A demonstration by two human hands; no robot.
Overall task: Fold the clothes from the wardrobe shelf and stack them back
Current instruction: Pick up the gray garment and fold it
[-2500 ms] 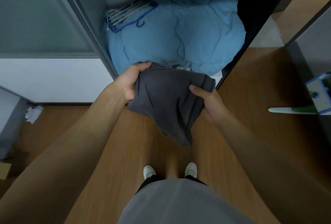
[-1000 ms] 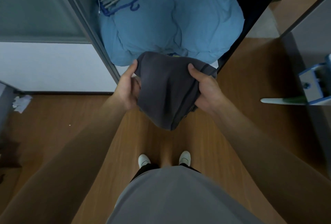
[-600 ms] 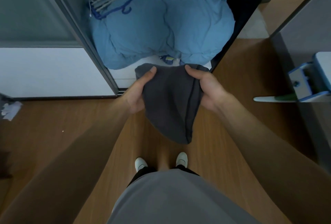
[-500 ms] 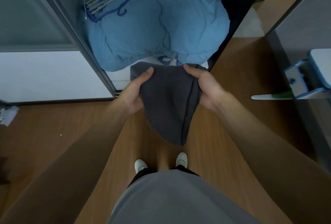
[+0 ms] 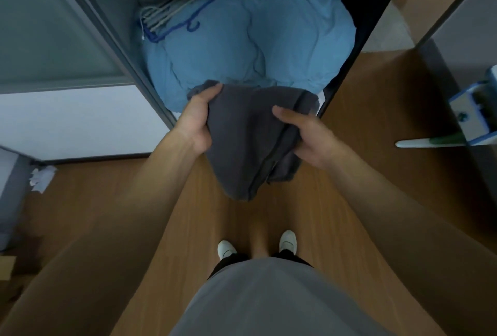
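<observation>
Above the wooden floor (image 5: 188, 214), both hands grasp a dark grey garment (image 5: 242, 147) in mid-air. The left hand (image 5: 197, 126) pinches its top corner at 10 o'clock, and the right hand (image 5: 309, 134) clutches the bunched edge at 3 o'clock. Its long axis hangs from 12 to 6. The wardrobe's blue bedding (image 5: 255, 48) lies beyond at 12, about equally near either hand.

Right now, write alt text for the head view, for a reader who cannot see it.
Seen from above, a person's left hand and right hand grip a dark grey garment that hangs bunched above a wooden floor. Behind it, an open wardrobe holds a rumpled blue quilt with hangers at its back left.
</observation>
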